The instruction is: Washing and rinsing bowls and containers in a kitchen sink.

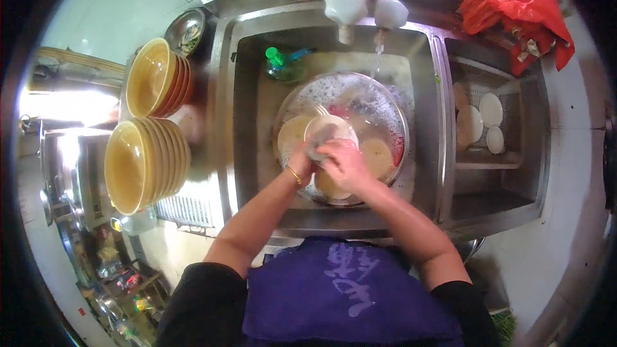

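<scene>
My left hand grips a small white bowl at its left side, above a round metal basin in the sink. In my right hand is a grey scrubbing pad, pressed to the inside of the bowl. Soapy water fills the basin, with yellowish bowls in it and something red at its right edge. The tines of a fork show just above the white bowl. A thin stream of water runs from the right tap into the basin.
A green-capped bottle lies at the sink's back left. Two stacks of yellow bowls stand on the left counter, near a dark metal bowl. The right sink holds a crate with white dishes. A red plastic bag lies behind it.
</scene>
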Available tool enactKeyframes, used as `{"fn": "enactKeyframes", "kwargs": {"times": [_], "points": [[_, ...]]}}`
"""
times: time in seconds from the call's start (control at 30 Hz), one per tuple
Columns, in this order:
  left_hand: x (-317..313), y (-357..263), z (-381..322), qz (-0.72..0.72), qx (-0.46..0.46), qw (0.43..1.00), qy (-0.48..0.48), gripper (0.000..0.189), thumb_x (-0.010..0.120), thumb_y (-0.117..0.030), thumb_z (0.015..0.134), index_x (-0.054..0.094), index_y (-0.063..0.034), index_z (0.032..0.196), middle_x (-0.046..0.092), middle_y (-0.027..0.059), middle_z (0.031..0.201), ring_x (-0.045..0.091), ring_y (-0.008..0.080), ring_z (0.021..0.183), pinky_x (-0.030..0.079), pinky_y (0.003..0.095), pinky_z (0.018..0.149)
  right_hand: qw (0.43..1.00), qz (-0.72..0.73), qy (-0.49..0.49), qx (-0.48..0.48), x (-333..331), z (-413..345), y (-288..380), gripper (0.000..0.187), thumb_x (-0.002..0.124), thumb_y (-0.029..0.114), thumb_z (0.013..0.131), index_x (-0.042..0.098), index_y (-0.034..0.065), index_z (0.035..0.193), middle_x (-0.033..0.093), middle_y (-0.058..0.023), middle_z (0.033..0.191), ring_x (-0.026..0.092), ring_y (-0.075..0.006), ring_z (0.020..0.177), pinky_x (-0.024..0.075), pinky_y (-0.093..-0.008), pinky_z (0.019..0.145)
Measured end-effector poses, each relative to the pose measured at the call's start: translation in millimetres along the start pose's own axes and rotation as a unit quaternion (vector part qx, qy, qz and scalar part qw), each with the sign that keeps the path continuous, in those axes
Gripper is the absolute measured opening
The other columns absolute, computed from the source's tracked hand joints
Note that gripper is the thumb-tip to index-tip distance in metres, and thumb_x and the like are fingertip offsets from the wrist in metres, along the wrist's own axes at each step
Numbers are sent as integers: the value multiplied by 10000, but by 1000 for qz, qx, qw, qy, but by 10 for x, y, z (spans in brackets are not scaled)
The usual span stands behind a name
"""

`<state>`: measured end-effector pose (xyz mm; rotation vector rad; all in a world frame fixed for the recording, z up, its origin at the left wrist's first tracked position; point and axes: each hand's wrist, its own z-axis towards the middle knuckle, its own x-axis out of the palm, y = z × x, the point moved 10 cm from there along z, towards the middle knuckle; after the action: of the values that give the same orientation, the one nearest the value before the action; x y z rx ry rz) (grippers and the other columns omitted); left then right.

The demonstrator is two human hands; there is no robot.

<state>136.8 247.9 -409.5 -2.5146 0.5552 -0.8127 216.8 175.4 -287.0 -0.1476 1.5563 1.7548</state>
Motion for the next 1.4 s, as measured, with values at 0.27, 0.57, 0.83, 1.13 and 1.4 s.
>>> {"fn": "enactKeyframes", "kwargs": {"times": [0.27, 0.57, 0.83, 1.13, 1.4], "points": [[216, -620, -242, 8, 233, 970, -75, 313, 543, -124, 957, 502, -2, 1242, 612, 107, 1121, 616, 202, 984, 520, 343, 842, 962, -94, -177, 184, -461, 430, -604, 442, 641, 213, 847, 538, 16, 1229, 603, -169, 1151, 594, -344, 1030, 462, -481, 887], [750, -985, -197, 395, 215, 889, -87, 290, 665, -189, 881, 653, 23, 1079, 694, 89, 931, 648, 167, 805, 531, 327, 714, 539, 633, -300, 467, 194, -155, -1023, 397, 657, 271, 897, 547, 59, 1215, 607, -96, 1157, 606, -265, 995, 527, -478, 790], [629, -970, -270, 269, 345, 897, -60, 267, 677, -194, 875, 686, 10, 1049, 708, 89, 920, 660, 199, 839, 537, 359, 760, 612, 576, -212, 498, 379, -491, -1053, 284, 665, 290, 894, 554, 181, 1131, 592, -19, 1085, 580, -194, 946, 505, -391, 688], [621, -687, -342, 390, 192, 883, 178, 379, 641, -223, 909, 601, -20, 1226, 666, 46, 1053, 618, 134, 926, 518, 298, 815, 772, 430, -201, 422, -248, -912, -956, 421, 640, 307, 918, 579, 3, 1202, 646, -61, 1061, 590, -158, 987, 475, -330, 855], [173, 296, -72, 565, 207, 797, 50, 811, 700, -478, 810, 424, 35, 1374, 490, 253, 1345, 448, 350, 1288, 355, 425, 1074, 595, 423, -621, 285, -2623, -1735, -1337, 363, 536, 169, 934, 485, 11, 1258, 581, -157, 1180, 604, -267, 1025, 516, -419, 871]]}}
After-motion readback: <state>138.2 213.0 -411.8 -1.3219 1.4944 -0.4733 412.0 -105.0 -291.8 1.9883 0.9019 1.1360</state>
